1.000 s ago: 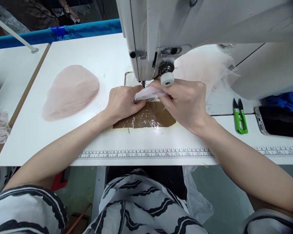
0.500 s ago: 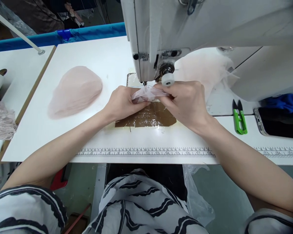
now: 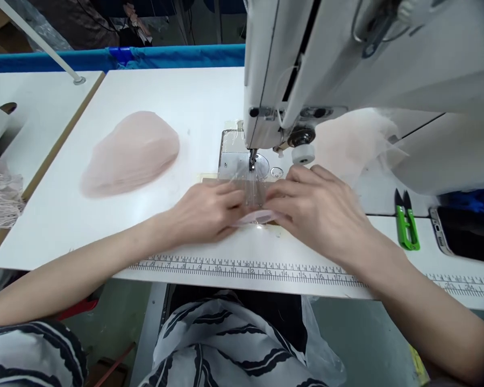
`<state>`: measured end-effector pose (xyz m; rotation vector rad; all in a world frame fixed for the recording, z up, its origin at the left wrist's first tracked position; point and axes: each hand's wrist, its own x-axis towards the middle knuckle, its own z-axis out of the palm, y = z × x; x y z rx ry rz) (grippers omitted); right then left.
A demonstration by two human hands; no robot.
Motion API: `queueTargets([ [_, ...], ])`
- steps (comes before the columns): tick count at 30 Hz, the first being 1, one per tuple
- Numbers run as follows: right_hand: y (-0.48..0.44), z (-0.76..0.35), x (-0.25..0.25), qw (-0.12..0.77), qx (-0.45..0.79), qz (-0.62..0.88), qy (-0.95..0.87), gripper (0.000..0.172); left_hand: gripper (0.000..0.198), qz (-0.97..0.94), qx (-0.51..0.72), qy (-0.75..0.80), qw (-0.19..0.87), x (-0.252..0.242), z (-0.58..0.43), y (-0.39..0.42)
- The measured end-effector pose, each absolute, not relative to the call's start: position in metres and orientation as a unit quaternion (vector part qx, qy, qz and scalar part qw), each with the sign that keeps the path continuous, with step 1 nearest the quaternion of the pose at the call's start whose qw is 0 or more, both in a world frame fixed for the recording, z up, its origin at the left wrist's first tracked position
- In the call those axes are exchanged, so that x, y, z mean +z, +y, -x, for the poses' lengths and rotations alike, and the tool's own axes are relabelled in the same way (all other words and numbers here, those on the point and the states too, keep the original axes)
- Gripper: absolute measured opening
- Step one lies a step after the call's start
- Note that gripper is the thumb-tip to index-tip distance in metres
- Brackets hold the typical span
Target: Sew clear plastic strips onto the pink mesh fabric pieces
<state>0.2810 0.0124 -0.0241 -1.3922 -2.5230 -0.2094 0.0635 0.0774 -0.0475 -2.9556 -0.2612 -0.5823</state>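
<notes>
Back they come from the needle (image 3: 251,160): left hand (image 3: 207,212) and right hand (image 3: 320,212), fingers pinched on the pink piece (image 3: 255,217), now low near the tabletop's (image 3: 177,107) front edge, off the machine.

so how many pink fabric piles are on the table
2: left pile beside the machine, right pile under its arm. More may hide behind it.
</notes>
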Motion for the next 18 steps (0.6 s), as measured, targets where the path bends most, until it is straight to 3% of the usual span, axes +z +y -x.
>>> queueTargets([
  [4, 0.012, -0.279, -0.027, 0.146, -0.091, 0.421, -0.891, 0.021, 0.020, 0.961, -0.214, -0.086, 0.153, -0.054, -0.061, 0.064],
  [10, 0.013, -0.281, -0.028, 0.139, -0.058, 0.425, -0.892, 0.024, 0.035, 0.974, -0.150, -0.128, 0.111, -0.059, -0.052, 0.057],
  [18, 0.012, -0.281, -0.027, 0.142, -0.047, 0.433, -0.889, 0.026, 0.034, 0.972, -0.162, -0.130, 0.110, -0.059, -0.053, 0.058],
])
